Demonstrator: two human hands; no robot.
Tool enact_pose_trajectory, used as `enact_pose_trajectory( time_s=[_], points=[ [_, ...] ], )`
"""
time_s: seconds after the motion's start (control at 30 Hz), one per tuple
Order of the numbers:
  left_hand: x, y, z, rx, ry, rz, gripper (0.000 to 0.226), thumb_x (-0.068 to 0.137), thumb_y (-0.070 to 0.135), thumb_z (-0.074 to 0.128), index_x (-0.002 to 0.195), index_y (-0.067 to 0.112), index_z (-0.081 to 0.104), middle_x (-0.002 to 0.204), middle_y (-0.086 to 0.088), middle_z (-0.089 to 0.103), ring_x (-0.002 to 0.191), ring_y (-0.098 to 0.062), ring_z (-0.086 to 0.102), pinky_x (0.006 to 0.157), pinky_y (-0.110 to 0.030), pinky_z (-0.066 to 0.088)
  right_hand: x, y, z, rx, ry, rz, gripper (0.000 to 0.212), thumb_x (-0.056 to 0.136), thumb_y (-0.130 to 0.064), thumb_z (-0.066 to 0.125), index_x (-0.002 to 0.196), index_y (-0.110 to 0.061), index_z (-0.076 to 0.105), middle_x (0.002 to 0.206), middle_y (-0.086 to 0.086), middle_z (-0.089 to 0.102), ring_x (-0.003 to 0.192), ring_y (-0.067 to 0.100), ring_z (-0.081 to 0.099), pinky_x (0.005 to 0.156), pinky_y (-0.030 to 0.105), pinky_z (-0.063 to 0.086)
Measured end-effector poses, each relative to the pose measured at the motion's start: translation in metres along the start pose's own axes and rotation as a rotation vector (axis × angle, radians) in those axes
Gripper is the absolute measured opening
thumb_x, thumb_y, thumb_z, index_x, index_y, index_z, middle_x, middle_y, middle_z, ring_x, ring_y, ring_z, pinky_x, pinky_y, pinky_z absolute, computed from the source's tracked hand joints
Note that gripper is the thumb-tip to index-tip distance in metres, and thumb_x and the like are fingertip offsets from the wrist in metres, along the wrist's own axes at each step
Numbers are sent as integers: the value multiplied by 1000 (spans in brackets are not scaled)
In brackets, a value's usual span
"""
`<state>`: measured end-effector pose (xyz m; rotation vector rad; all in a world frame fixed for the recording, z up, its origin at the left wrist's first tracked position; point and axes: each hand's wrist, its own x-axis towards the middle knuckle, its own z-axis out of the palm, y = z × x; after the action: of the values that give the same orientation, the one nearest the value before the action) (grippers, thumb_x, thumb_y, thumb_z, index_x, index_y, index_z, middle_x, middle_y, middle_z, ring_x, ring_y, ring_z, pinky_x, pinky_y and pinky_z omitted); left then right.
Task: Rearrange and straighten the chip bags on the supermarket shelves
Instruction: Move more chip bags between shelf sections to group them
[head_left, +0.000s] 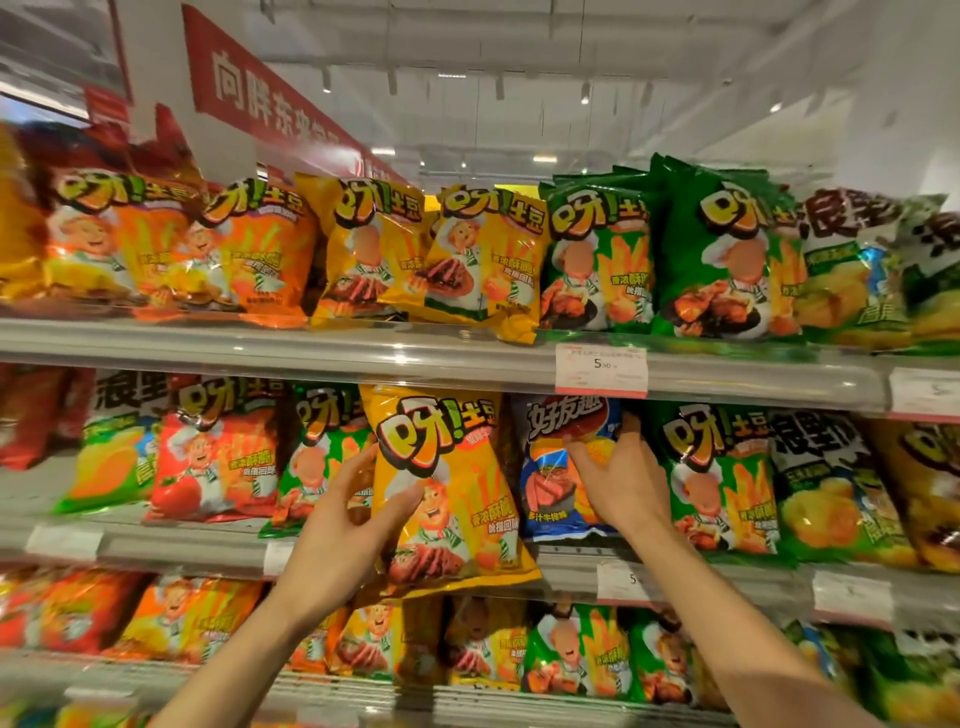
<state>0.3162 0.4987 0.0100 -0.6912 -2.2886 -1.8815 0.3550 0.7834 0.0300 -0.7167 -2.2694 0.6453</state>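
- Left hand (345, 525): grasping the crinkly yellow foil chip bag (447, 493) by its 9 o'clock edge; bag tilted, middle shelf (727, 577) centre.
- Right hand (621, 480): fingers pressed on the glossy blue-and-red chip bag (558, 467), at 3 o'clock of the yellow.
- Risk: slick puffed film may slip off the shelf lip.
- Neighbour: green foil chip bag (719, 478) at 3 o'clock, crowded, liable to topple.

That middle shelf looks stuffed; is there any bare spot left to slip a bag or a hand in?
Only at its far left: bare shelf floor shows beside the green bag and below the red packs. Elsewhere bags stand edge to edge. The left hand holds the tilted yellow bag; the right hand presses the blue bag. What lies behind is hidden.
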Motion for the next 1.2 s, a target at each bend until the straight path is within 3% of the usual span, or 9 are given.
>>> enact_pose_trajectory(
  time_s=[0.23,0.33,0.43,0.53,0.67,0.73,0.93,1.1,1.2],
  points=[
    [-1,-3,-3,67,-18,59,54,87,46,66,130,54,35,120,40,41,107,1,57,77,-11,42,-10,-4,-18,-66,-17,-23,76,90,-63,54,137,-5,38,127,18,59,109,39,61,76,42,50],
    [1,-4,10,121,-45,80,64,85,53,66,142,49,37,125,40,43,112,-8,61,91,-27,51,-21,9,-32,-61,-7,-19,86,90,-63,54,149,-7,27,138,18,55,119,39,57,86,45,52],
    [5,0,31,149,-46,106,66,87,49,65,146,40,37,115,45,39,105,15,51,95,-27,44,-30,26,-52,-44,34,-19,86,85,-70,52,147,-14,30,129,13,62,110,36,62,82,46,55],
    [12,8,53,193,-64,128,68,89,51,63,149,37,34,129,30,45,110,-1,56,96,-31,45,-36,45,-71,-31,37,9,85,84,-71,54,146,-18,31,130,7,61,113,34,61,86,48,53],
    [33,8,77,254,-70,180,70,85,65,59,146,37,38,127,15,62,91,-9,69,87,-41,57,-42,68,-96,18,30,61,73,87,-62,59,142,-19,36,114,-4,64,102,25,60,75,34,42],
    [45,6,90,297,-46,200,77,81,74,55,145,35,38,130,12,62,103,-14,67,90,-43,56,-44,78,-106,52,42,71,73,87,-58,62,143,-19,36,116,-4,65,104,24,60,76,31,38],
    [63,13,141,354,-13,245,66,89,58,57,142,23,38,117,-3,64,99,-24,63,84,-44,55,-47,101,-126,133,68,113,66,87,-53,65,138,-19,42,101,-12,57,110,23,60,82,33,42],
    [73,3,169,527,-80,159,59,96,50,49,139,11,39,109,-11,61,101,-31,62,84,-44,53,-47,114,-129,188,70,111,77,80,-66,63,140,-24,42,120,-6,64,112,20,60,92,42,50],
    [73,4,173,694,-100,163,65,97,52,45,142,6,38,124,-14,58,109,-32,60,88,-43,53,-48,114,-127,226,57,110,80,83,-61,64,144,-19,37,119,-8,60,110,17,58,89,36,47]
  ],
)
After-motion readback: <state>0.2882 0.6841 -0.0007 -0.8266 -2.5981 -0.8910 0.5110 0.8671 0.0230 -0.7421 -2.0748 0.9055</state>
